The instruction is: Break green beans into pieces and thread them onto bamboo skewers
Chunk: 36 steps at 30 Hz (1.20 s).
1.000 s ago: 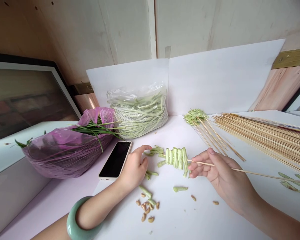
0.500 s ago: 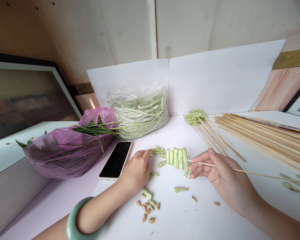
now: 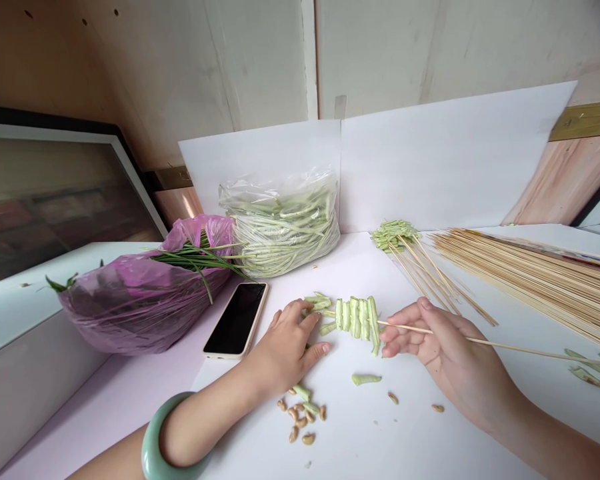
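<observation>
Viewing from my remote station: pale plywood wall panels (image 3: 180,67) meet in a corner, seam running vertically, small dark holes near the top left. Two white paper sheets (image 3: 445,160) stand against them, taped together at the join. Right side: a brass-coloured strip (image 3: 587,120) above pinkish wood panelling (image 3: 565,180). Left side: a black-edged framed glass panel (image 3: 55,200) leans there, its reflection too blurred to read. White-topped table (image 3: 380,433). Light soft, even.

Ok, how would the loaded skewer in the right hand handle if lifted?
The thin, round bamboo skewer probably flexes slightly. With the bean pieces bunched near one end, it likely feels tip-heavy, and may roll if set down.
</observation>
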Available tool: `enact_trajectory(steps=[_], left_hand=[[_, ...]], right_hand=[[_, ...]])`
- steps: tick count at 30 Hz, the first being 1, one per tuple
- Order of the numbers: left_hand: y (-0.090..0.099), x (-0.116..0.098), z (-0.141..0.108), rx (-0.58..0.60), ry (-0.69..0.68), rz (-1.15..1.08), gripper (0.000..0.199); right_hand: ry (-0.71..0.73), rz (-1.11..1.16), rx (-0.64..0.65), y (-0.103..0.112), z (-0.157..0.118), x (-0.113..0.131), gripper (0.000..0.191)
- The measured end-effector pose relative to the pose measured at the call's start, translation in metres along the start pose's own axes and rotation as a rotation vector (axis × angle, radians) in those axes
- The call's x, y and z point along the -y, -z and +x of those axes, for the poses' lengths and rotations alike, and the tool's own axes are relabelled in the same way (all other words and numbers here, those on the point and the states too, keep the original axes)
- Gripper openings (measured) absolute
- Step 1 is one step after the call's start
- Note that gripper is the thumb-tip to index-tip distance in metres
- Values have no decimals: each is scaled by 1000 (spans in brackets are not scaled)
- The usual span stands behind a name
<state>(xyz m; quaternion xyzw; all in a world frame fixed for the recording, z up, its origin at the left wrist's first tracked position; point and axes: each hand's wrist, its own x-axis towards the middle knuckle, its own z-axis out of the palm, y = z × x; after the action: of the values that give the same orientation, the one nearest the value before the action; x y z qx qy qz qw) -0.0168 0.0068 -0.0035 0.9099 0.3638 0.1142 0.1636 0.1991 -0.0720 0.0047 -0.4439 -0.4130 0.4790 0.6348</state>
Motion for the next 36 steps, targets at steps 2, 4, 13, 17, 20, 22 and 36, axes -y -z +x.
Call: enact_trajectory(steps=[2, 4, 13, 17, 20, 22, 36], left_hand=[[1, -2, 0, 9, 8, -20, 45], [2, -4, -1, 17, 0, -39, 41], [-1, -5, -1, -49, -31, -153, 34], [1, -4, -2, -15, -57, -187, 39], [2, -4, -3, -7, -69, -203, 44], [1, -3, -2, -16, -69, -213, 46], [-2, -1, -2, -47, -8, -93, 45]], right_hand=[[7, 0, -3, -1, 1, 1, 42], [16, 3, -3, -2, 2, 2, 41], [17, 9, 1, -1, 1, -1, 41], [8, 18, -2, -1, 2, -1, 40], [16, 31, 7, -1, 2, 0, 39], [16, 43, 13, -1, 2, 0, 39], [14, 70, 36, 0, 1, 2, 37]])
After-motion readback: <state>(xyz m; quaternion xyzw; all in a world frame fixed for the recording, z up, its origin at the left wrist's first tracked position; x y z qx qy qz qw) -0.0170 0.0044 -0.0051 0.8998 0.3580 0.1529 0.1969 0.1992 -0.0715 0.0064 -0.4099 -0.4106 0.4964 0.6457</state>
